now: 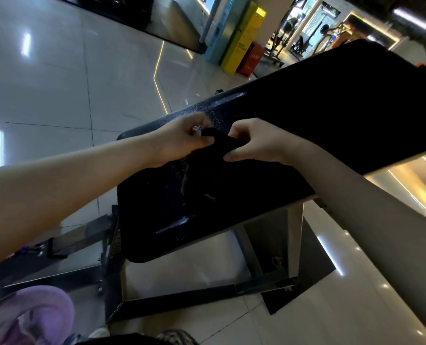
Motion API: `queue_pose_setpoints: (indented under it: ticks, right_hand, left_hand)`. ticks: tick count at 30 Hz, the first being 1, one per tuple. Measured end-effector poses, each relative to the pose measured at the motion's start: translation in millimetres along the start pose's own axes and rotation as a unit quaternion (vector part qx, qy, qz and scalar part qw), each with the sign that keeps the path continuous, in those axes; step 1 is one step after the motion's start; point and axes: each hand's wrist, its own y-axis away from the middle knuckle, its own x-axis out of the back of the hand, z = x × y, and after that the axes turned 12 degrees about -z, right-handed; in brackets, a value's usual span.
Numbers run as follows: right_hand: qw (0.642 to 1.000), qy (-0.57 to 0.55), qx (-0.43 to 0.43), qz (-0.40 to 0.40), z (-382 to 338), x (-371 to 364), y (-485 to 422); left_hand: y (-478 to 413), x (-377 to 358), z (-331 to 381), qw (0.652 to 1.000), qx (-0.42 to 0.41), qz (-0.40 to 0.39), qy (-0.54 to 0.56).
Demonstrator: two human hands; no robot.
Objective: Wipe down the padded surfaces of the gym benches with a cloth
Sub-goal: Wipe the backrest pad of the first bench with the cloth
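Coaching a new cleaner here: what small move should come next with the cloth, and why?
Probably press the cloth flat onto the bench pad: the left hand and right hand pinch it bunched between them over the pad, so it isn't spread for wiping.

Cloth (pixel 215 143): black, small, bunched into thick fold, hard to tell from dark pad beneath. One end pinched in curled fingers of left hand (pixel 182 140), other end between thumb and fingers of right hand (pixel 256 143). Bench pad (pixel 331 108): long, black, pebbled vinyl, rounded corners, glossy streaks near edges. Lies directly beneath fingers, stretches well past them.
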Motion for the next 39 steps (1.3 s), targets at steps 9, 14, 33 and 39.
queue_pose_setpoints:
  ticks: [9, 14, 33, 39]
  right_hand:
    - [0.991, -0.122, 0.043, -0.024, -9, 23, 53]
    - [0.993, -0.102, 0.056, -0.001, -4, 17, 87]
    - [0.988, -0.062, 0.025, 0.140, 10, -67, 95]
    - [0.927, 0.146, -0.049, 0.342, 12, -87, 51]
  left_hand:
    - [28, -7, 48, 0.996, -0.066, 0.045, -0.031]
    - [51, -21, 68, 0.996, -0.069, 0.041, -0.028]
    - [87, -53, 7, 0.997, 0.016, 0.025, -0.066]
    - [41, -42, -17, 0.988, -0.020, 0.069, -0.138]
